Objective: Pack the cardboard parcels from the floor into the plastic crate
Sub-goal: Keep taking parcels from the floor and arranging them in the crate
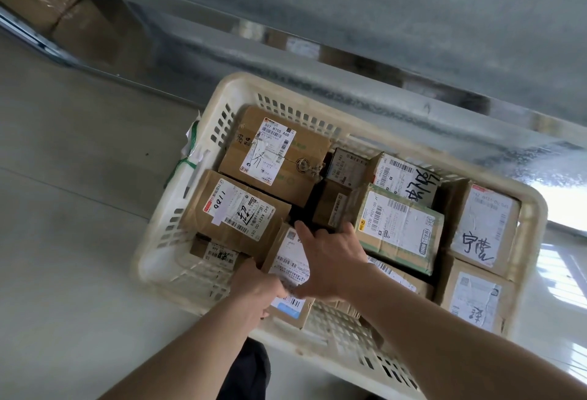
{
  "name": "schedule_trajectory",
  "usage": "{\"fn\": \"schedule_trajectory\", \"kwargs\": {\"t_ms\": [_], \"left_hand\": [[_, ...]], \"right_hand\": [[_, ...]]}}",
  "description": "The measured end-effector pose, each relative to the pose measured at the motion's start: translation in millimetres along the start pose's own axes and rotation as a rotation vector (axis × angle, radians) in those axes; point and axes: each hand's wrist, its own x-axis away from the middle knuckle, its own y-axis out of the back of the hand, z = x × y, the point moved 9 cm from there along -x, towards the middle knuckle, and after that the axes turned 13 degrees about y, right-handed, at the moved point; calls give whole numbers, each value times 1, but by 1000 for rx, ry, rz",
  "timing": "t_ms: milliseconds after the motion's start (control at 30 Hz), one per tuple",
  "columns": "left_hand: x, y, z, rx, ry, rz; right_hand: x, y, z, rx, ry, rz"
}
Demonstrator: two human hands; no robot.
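Pale floor [73,209] lies open on my left, running up to the left rim of the cream plastic crate [165,228], where a green strap [181,164] and a scrap of white wrap hang on the outside wall. Inside, against that left wall, a small labelled parcel [219,253] sits at the near corner, with bare slotted crate bottom showing just near of it. Behind it lies the parcel marked 9211 [235,209], and beyond that the large far-left parcel [276,155], close to the far wall.

My left hand [254,288] grips the near left edge of the parcel I am packing [290,268], fingers curled under it. That parcel is tilted, its near end resting over the crate's near rim and its far end down among the others. My right hand [330,260] lies on top of it, fingers reaching over the far edge and thumb pressing the loose white label, so both hands hold this one parcel. A dark gap opens just beyond my right fingertips.

Further right, small dark boxes [346,168] stand in the middle, then the green-edged parcel [400,228] and, at the right wall, two stacked parcels with handwriting [482,228]. The right half looks tightly filled. My right forearm hides part of a parcel below it. The shelving [286,18] behind the crate is blurred, and the crate's near right corner is cut off.
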Motion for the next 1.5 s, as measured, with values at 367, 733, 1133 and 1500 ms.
{"fn": "schedule_trajectory", "kwargs": {"t_ms": [367,733,1133,1500], "left_hand": [[-4,4,8,180,45,53],[-1,1,1,125,68,-46],[-3,-3,-4,86,113,-20],[7,-13,4,255,149,102]], "right_hand": [[3,1,-6,-71,52,75],[-1,3,-8,-211,10,93],[-4,1,-12,-251,12,84],[1,12,-19,-354,15,99]]}}
